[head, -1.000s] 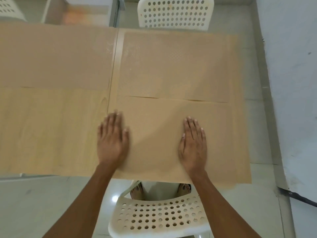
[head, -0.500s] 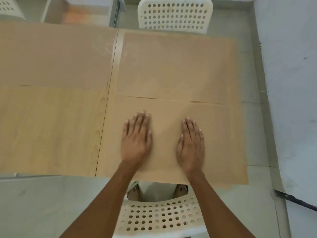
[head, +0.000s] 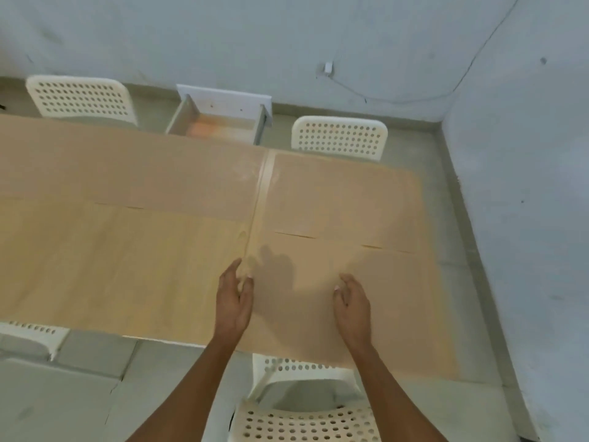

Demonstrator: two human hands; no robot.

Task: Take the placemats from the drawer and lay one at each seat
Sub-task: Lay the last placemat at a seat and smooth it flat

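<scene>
**Three placemats laid, near-left seat left bare**

The surface [head: 121, 269] is seen to carry three placemats: a far-left placemat [head: 127, 167] before the far-left chair [head: 79, 97], a far-right placemat [head: 344, 196] before the far-right chair [head: 341, 137], and a near-right placemat [head: 398, 301] before the near chair [head: 306, 419]. The near-left quarter is left as bare wood, with a fourth chair [head: 28, 336] just showing at its edge, so one mat is judged still to be laid. The drawer [head: 220, 122] is left pulled out beyond the far edge; whether a mat remains inside cannot be told.

The near-right placemat is seen to overhang the near and right edges of the surface slightly. Open floor is offered along the near side; the wall [head: 526, 218] hems the right end closely.

The left hand [head: 234, 301] and right hand [head: 352, 304] are held just above the near-right placemat, fingers relaxed, nothing gripped
</scene>
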